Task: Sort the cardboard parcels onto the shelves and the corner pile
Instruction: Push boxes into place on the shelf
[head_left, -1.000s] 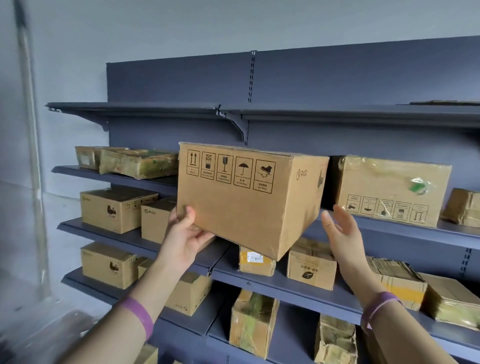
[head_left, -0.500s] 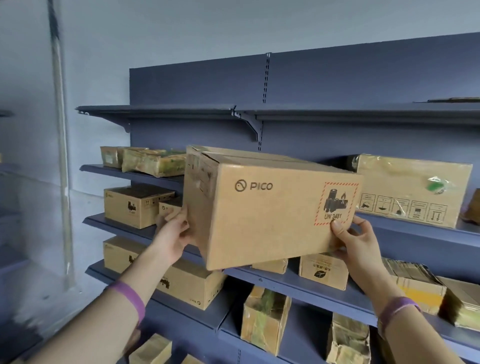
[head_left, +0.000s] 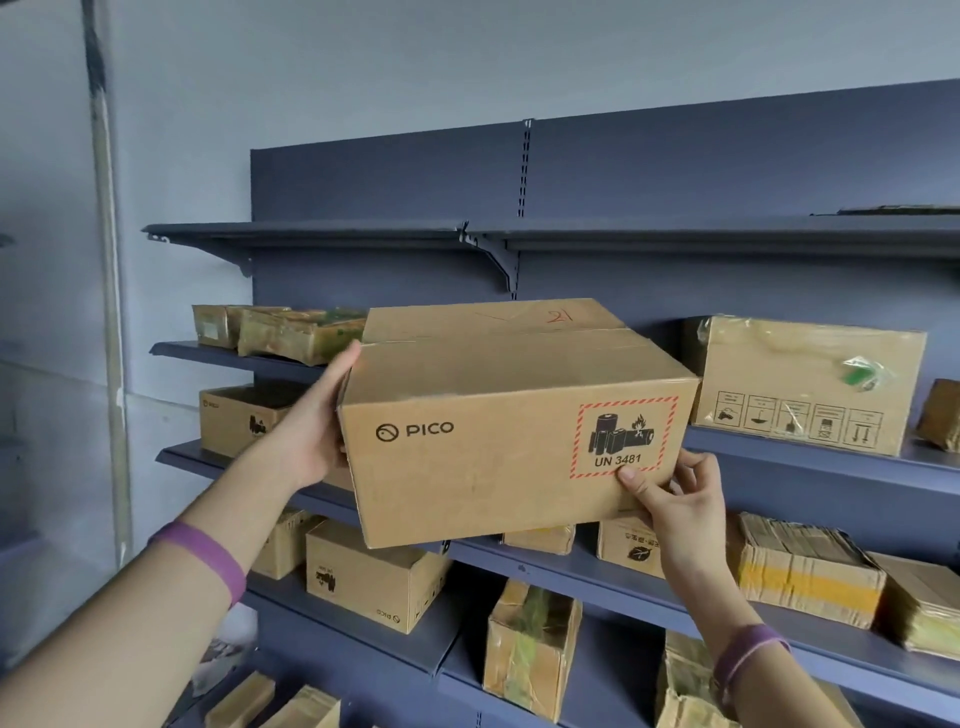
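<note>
I hold a brown PICO cardboard parcel with a red-framed UN 3481 battery label in front of the dark blue shelving, level with the second shelf from the top. My left hand presses flat against its left side, fingers straight. My right hand grips its lower right corner, thumb on the front face and fingers curled behind. The parcel's top shows a taped seam and a red "21".
A large taped box stands on the second shelf to the right, flat wrapped parcels to the left. Lower shelves carry more PICO boxes, a stack of flattened cardboard and wrapped parcels. The top shelf looks bare.
The parcel has been turned so its PICO face points at me and has sunk a little, showing its top. My right hand moved from beside it to gripping the lower right corner.
</note>
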